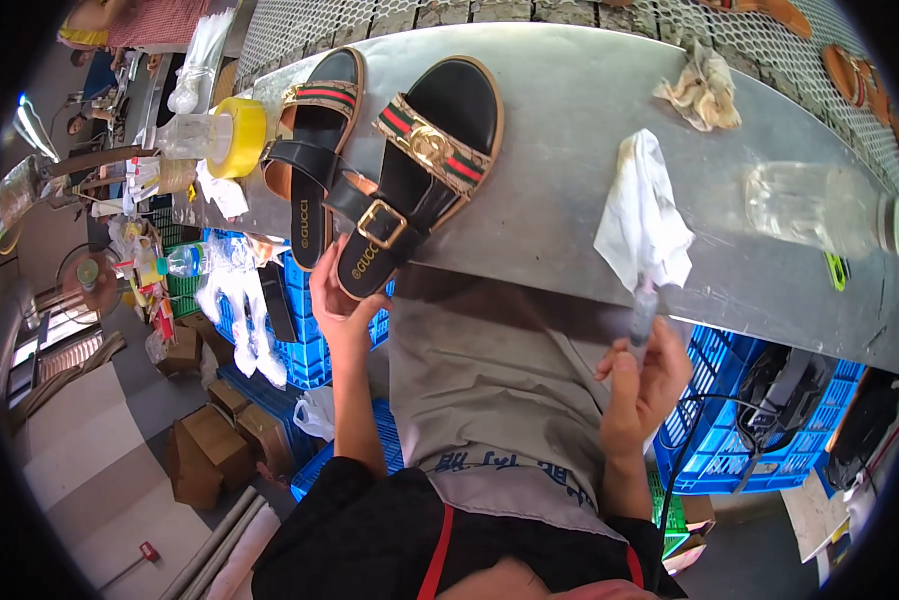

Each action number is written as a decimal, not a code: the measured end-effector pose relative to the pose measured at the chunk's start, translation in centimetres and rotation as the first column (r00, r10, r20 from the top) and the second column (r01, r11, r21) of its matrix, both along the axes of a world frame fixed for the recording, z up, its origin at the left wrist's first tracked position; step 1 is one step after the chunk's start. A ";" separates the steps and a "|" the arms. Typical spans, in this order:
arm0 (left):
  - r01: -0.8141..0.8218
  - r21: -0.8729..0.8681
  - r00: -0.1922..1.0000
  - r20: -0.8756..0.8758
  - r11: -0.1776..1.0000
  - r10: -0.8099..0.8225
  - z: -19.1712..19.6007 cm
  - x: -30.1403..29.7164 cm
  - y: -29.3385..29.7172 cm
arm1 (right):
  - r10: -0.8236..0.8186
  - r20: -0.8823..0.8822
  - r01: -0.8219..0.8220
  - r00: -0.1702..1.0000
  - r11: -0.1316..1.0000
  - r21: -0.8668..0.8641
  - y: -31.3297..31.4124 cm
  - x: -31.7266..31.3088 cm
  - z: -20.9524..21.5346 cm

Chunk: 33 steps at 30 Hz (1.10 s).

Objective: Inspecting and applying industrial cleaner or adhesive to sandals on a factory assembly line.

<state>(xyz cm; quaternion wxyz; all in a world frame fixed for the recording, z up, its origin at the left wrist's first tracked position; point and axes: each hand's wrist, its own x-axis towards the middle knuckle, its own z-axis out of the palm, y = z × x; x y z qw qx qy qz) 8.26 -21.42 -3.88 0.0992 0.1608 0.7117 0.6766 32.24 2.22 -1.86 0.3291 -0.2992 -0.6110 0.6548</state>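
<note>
My left hand (344, 305) grips the heel end of a black sandal (449, 110), whose front rests on the metal table. This sandal has a patterned strap with a green and red stripe and a gold ornament, plus a black buckled strap. Its matching sandal (314, 205) lies just to the left. Over the table's near edge, my right hand (647, 385) pinches a slim, greyish tool (643, 315), blurred, its kind unclear. The tool's upper end meets or overlaps a folded white cloth (644, 215); whether they touch cannot be told.
A crumpled, stained cloth (701, 88) and a clear jar (819, 208) lie on the metal table (539, 160). Yellow tape (239, 137) stands at the left. Blue crates (709, 440) sit below the table. Beyond its far edge runs a mesh-covered rack (609, 15) with more sandals (849, 75).
</note>
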 end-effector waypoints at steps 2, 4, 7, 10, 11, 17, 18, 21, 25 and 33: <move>-0.011 0.016 0.999 0.050 1.000 0.010 -0.4 0.1 -0.6 | -0.002 0.058 -0.007 0.998 0.989 0.151 1.2 -0.3 1.0; -0.007 0.016 0.998 0.061 1.000 0.007 -1.0 -0.1 -1.3 | -0.048 0.036 0.040 0.998 0.977 0.209 1.9 -0.9 0.8; -0.026 0.017 0.997 0.078 1.000 0.025 -1.5 0.3 -2.2 | -0.081 0.024 0.069 0.996 0.941 0.331 3.3 -2.0 0.7; -0.059 -0.001 0.996 0.072 0.998 0.059 -1.2 0.4 -1.9 | -0.188 -0.063 0.197 0.980 0.957 0.213 3.6 -2.9 0.1; -0.066 -0.002 0.994 0.084 0.998 0.066 -1.4 0.3 -1.9 | -0.181 -0.052 0.188 0.982 0.958 0.216 3.7 -3.1 0.0; -0.013 -0.293 0.996 -0.090 0.956 -0.014 -0.6 -0.4 -2.3 | -0.147 -0.048 0.152 0.988 0.976 0.155 4.5 -2.9 -0.1; -0.136 -0.081 0.981 0.124 0.987 0.146 -0.6 0.1 -1.6 | -0.138 -0.042 0.143 0.990 0.977 0.160 4.5 -2.9 -0.1; -0.156 -0.102 0.987 -0.064 0.982 0.150 -2.5 0.6 -3.3 | -0.108 -0.038 0.113 0.993 0.983 0.146 4.5 -3.3 0.1; 0.010 0.019 0.989 -0.147 1.000 -0.007 -2.2 -0.5 -0.4 | -0.103 -0.188 0.113 0.977 0.993 0.039 4.2 -2.2 1.0; 0.018 0.207 0.998 -0.069 0.978 -0.004 -2.1 0.0 2.4 | 0.401 0.271 -0.480 0.875 0.789 0.383 -2.0 -6.5 4.4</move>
